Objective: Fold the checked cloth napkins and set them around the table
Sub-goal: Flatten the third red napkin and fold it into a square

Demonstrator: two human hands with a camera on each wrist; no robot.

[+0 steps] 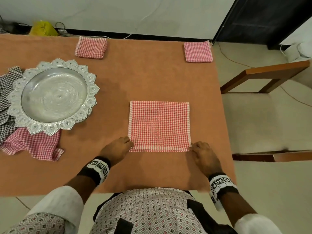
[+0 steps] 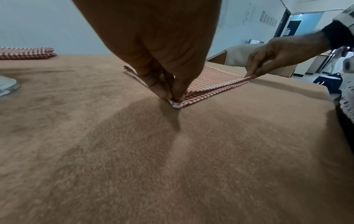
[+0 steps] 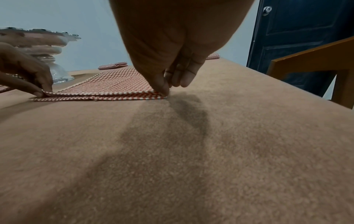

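Observation:
A red checked napkin [image 1: 159, 125] lies folded in half on the brown table [image 1: 152, 78] in front of me. My left hand [image 1: 129, 143] pinches its near left corner [image 2: 177, 103], and my right hand [image 1: 193, 148] pinches its near right corner [image 3: 161, 94]. The top layer's near edge is lifted slightly off the bottom layer [image 3: 95, 94]. Two folded red checked napkins sit at the far edge, one at the middle [image 1: 92, 47] and one at the right corner [image 1: 198, 51].
An ornate silver tray [image 1: 52, 97] stands at the left on loose cloths: a red checked one [image 1: 37, 145] and a black checked one [image 1: 6, 98]. A wooden chair [image 1: 263, 115] stands by the table's right edge. A yellow bag [image 1: 43, 28] lies beyond the far edge.

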